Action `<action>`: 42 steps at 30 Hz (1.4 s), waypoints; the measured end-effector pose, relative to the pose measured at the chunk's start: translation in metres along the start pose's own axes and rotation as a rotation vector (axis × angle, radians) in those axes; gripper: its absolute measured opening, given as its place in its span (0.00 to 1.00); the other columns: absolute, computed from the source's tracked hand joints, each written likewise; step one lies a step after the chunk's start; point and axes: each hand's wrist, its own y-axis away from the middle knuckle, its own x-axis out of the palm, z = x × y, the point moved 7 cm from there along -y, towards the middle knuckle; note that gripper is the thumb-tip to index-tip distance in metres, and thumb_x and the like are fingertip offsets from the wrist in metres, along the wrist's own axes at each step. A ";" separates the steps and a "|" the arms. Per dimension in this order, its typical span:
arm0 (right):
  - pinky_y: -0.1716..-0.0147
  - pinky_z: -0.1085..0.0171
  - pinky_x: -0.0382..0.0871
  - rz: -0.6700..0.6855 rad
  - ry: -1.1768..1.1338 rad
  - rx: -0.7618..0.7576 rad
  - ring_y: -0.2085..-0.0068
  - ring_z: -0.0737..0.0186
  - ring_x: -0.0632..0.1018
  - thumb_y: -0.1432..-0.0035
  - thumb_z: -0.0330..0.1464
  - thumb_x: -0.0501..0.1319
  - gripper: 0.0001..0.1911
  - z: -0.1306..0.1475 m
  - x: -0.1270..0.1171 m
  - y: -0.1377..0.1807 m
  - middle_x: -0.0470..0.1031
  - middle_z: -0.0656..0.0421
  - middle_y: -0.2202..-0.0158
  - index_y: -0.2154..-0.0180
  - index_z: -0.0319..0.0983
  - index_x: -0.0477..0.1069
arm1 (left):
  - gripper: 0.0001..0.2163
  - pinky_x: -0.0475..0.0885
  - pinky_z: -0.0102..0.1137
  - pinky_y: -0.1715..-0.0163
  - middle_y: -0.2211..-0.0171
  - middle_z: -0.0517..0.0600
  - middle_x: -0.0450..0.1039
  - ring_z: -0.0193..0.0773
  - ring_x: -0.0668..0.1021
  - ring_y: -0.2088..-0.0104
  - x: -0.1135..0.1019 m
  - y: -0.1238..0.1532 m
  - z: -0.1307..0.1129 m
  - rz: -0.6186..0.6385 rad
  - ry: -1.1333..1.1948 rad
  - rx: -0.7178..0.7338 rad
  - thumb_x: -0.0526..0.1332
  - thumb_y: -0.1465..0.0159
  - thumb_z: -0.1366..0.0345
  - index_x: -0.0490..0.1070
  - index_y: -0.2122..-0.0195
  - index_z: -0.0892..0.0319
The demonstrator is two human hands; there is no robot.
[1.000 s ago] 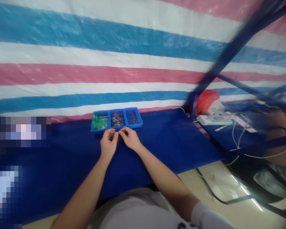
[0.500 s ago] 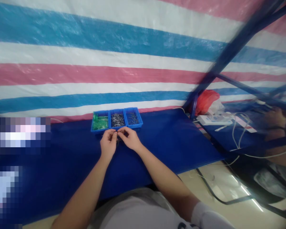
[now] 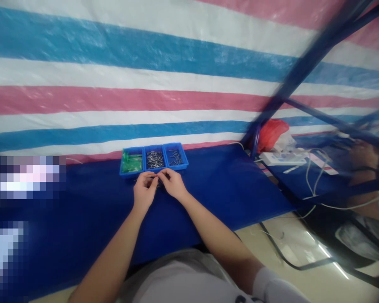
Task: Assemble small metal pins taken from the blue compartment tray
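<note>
My left hand and my right hand meet over the table, fingertips nearly touching. Both thumbs and forefingers are pinched together. A few thin dark slivers show around the fingers, but what is held is too small to name. Just beyond the hands stand three joined blue bins. The left bin has green plastic packaging in it. Many thin metal pins or screws fill the middle bin, and a sparser lot of similar pieces lies in the right one.
A blue-covered table lies under my hands, backed by a striped tarp. To the right are a dark metal frame, a red bag, a white power strip with cables, and another person's hand.
My fingertips have shifted slightly to the right and stay together. Fewer dark slivers show below the fingers now. The bins sit in the same place on the table.
</note>
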 end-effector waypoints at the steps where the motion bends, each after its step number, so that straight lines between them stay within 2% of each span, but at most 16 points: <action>1: 0.62 0.64 0.70 -0.007 -0.004 0.001 0.65 0.62 0.77 0.36 0.39 0.59 0.11 0.000 0.000 0.000 0.79 0.58 0.66 0.65 0.40 0.75 | 0.14 0.78 0.34 0.62 0.60 0.53 0.79 0.37 0.81 0.67 0.000 0.000 -0.001 0.002 -0.002 0.001 0.67 0.40 0.59 0.71 0.55 0.57; 10: 0.62 0.64 0.72 0.013 -0.070 -0.058 0.63 0.61 0.79 0.38 0.35 0.62 0.08 0.010 0.001 0.002 0.80 0.58 0.63 0.59 0.40 0.76 | 0.12 0.76 0.31 0.66 0.67 0.49 0.77 0.35 0.80 0.71 -0.004 0.000 -0.003 -0.023 -0.064 0.001 0.63 0.36 0.57 0.72 0.55 0.57; 15: 0.60 0.63 0.72 0.053 -0.021 -0.056 0.62 0.61 0.79 0.38 0.35 0.62 0.07 0.006 0.005 0.002 0.80 0.58 0.62 0.61 0.41 0.77 | 0.13 0.75 0.31 0.69 0.69 0.48 0.75 0.35 0.78 0.72 -0.005 0.000 -0.002 -0.021 -0.103 -0.021 0.60 0.34 0.55 0.72 0.55 0.57; 18: 0.59 0.63 0.71 0.049 0.032 -0.040 0.63 0.61 0.79 0.36 0.37 0.60 0.09 0.004 0.004 0.001 0.80 0.58 0.64 0.63 0.41 0.76 | 0.14 0.76 0.31 0.68 0.66 0.49 0.76 0.35 0.79 0.71 -0.005 0.000 -0.001 -0.030 -0.068 -0.018 0.62 0.36 0.55 0.71 0.54 0.56; 22: 0.62 0.64 0.69 0.023 0.064 -0.012 0.66 0.61 0.77 0.34 0.40 0.58 0.13 0.003 0.001 0.001 0.78 0.59 0.68 0.66 0.40 0.75 | 0.15 0.77 0.32 0.64 0.59 0.52 0.78 0.36 0.80 0.67 -0.003 0.000 -0.001 -0.020 -0.016 0.003 0.66 0.39 0.57 0.71 0.53 0.57; 27: 0.66 0.64 0.68 0.021 0.071 0.000 0.69 0.62 0.75 0.34 0.42 0.58 0.16 0.001 0.001 0.001 0.77 0.60 0.71 0.68 0.40 0.75 | 0.14 0.77 0.33 0.64 0.59 0.53 0.79 0.36 0.81 0.68 -0.002 0.001 -0.004 -0.023 -0.034 0.013 0.66 0.39 0.59 0.71 0.54 0.57; 35: 0.61 0.64 0.71 0.015 -0.019 -0.049 0.62 0.61 0.79 0.37 0.37 0.61 0.09 0.005 0.002 0.002 0.80 0.57 0.62 0.60 0.41 0.77 | 0.14 0.77 0.32 0.65 0.63 0.51 0.78 0.36 0.81 0.69 -0.006 -0.001 0.000 -0.054 -0.053 -0.002 0.65 0.38 0.57 0.71 0.54 0.57; 39: 0.62 0.63 0.71 0.038 0.006 -0.082 0.63 0.61 0.79 0.38 0.35 0.62 0.08 0.006 0.005 0.002 0.81 0.57 0.61 0.60 0.41 0.78 | 0.13 0.76 0.32 0.66 0.67 0.49 0.77 0.36 0.80 0.71 -0.007 -0.001 0.001 -0.054 -0.053 -0.010 0.63 0.36 0.57 0.71 0.55 0.57; 42: 0.62 0.62 0.71 0.022 0.025 -0.100 0.62 0.60 0.79 0.38 0.35 0.62 0.08 0.008 0.003 0.002 0.80 0.56 0.62 0.61 0.41 0.79 | 0.14 0.77 0.32 0.66 0.67 0.49 0.77 0.36 0.80 0.70 -0.006 -0.001 0.001 -0.041 -0.035 -0.015 0.63 0.36 0.56 0.70 0.54 0.57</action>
